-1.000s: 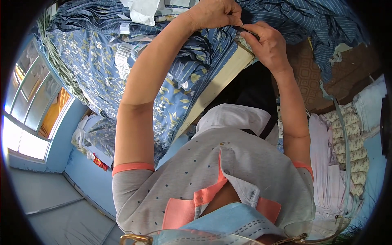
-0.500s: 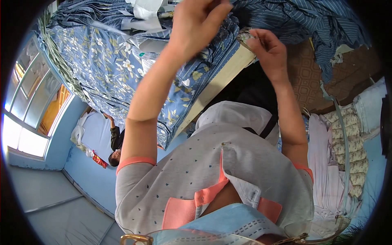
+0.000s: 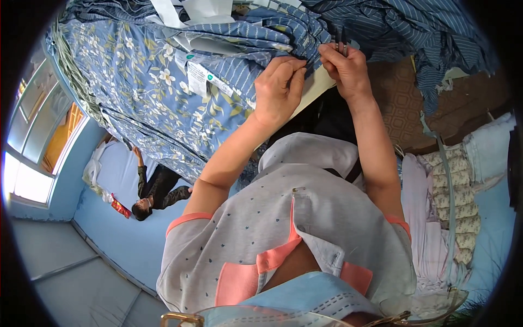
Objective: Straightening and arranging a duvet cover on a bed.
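Observation:
Blue fabric with white stripes and a floral print (image 3: pixel 163 76) is spread and heaped over the table. Its striped part (image 3: pixel 272 35) is bunched just beyond my hands. With fingers pinched together, my left hand (image 3: pixel 279 90) grips the edge of this fabric near the table's front edge. To its right, my right hand (image 3: pixel 348 71) is closed around small scissors (image 3: pixel 341 42), whose dark points face away from me. My fingers hide most of their handles. White labels (image 3: pixel 197 78) lie on the fabric left of my left hand.
The pale table edge (image 3: pixel 313 92) runs beneath my hands. More dark striped cloth (image 3: pixel 392 38) hangs at the far right, above a brown patterned surface (image 3: pixel 403 103). Folded pink cloth (image 3: pixel 419 212) lies at right. Another person (image 3: pixel 158 188) is by a second table at left.
My left hand has come down from above the heap to the fabric's edge. The scissors now show in my right hand, which has shifted slightly. Fabric has been drawn over the table corner.

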The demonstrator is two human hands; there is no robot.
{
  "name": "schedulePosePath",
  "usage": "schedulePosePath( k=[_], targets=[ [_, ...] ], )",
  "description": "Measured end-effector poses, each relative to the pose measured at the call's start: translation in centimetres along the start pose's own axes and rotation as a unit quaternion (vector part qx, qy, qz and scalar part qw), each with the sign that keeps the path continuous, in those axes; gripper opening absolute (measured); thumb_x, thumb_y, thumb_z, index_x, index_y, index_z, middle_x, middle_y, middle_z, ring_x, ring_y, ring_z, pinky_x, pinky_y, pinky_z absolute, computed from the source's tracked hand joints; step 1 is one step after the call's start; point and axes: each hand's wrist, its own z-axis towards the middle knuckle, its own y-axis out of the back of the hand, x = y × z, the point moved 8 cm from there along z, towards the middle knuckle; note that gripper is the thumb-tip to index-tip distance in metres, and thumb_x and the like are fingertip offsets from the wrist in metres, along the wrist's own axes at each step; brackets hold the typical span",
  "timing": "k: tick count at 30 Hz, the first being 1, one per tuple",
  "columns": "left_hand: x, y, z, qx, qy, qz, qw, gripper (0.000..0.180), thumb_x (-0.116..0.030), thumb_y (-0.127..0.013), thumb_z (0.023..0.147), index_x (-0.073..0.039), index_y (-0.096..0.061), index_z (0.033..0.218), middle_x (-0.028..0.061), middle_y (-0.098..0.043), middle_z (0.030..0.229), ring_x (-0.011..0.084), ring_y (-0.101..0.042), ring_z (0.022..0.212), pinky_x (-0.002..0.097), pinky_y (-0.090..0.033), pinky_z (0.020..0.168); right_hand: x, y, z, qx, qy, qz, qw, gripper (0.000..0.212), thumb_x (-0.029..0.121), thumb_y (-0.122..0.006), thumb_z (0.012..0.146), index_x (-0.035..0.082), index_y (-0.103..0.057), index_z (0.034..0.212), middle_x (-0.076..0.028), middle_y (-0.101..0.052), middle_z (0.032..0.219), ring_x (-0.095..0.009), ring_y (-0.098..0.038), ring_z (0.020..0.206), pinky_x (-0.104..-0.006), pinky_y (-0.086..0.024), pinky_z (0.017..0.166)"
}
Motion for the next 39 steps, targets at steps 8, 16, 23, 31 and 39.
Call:
schedulePosePath(
  k=[8,16,23,31,39],
  targets=[
    [0.8,-1.5,0.3,-0.033,-0.037,0.031,0.998,0.014,0.0,-0.071,0.08,-0.002,-0.07,0.094,0.0127,-0.068,0.089,0.0299,-0.067,0.076,0.0364,-0.055,0.068,-0.6,0.4,-0.1,-0.021,0.016,0.003,1.0,0.014,0.017,-0.07,0.091,0.011,-0.064,0.079,0.006,-0.055,0.067,-0.002,-0.045,0.054,-0.0178,-0.03,0.047],
    [-0.1,-3.0,1.7,-0.04,-0.075,0.109,0.99,0.014,-0.008,-0.074,0.077,-0.006,-0.071,0.09,0.0069,-0.064,0.081,0.0251,-0.065,0.069,0.0339,-0.052,0.059,1.8,-0.2,-1.8,0.007,0.132,-0.042,0.99,0.014,0.013,-0.068,0.092,0.008,-0.063,0.08,0.008,-0.052,0.064,-0.002,-0.043,0.052,-0.0192,-0.031,0.048],
    [-0.2,-1.9,0.6,-0.049,-0.125,0.055,0.989,0.01,-0.002,-0.074,0.075,-0.006,-0.068,0.082,0.0074,-0.065,0.082,0.0252,-0.064,0.066,0.0335,-0.051,0.057,2.9,-0.4,-4.2,0.048,0.161,-0.093,0.981,0.011,0.014,-0.067,0.094,0.006,-0.063,0.087,0.007,-0.053,0.065,-0.001,-0.042,0.054,-0.0189,-0.032,0.05],
    [-1.1,-1.8,-1.3,-0.041,-0.098,0.023,0.994,0.009,0.001,-0.073,0.076,-0.003,-0.067,0.081,0.0105,-0.065,0.083,0.0262,-0.065,0.068,0.0333,-0.052,0.058,1.9,2.3,-2.9,0.064,0.181,-0.242,0.951,0.031,0.025,-0.059,0.102,-0.001,-0.064,0.116,0.003,-0.061,0.083,-0.005,-0.052,0.07,-0.0199,-0.042,0.063],
    [-0.8,-2.2,-1.5,-0.06,-0.066,-0.022,0.996,0.008,0.005,-0.07,0.078,-0.002,-0.066,0.08,0.0111,-0.068,0.086,0.0269,-0.066,0.069,0.0329,-0.052,0.06,1.6,1.0,-2.9,0.075,0.234,-0.374,0.894,0.03,0.029,-0.061,0.099,0.002,-0.066,0.112,-0.015,-0.068,0.085,-0.026,-0.068,0.075,-0.0315,-0.051,0.066]
  ],
)
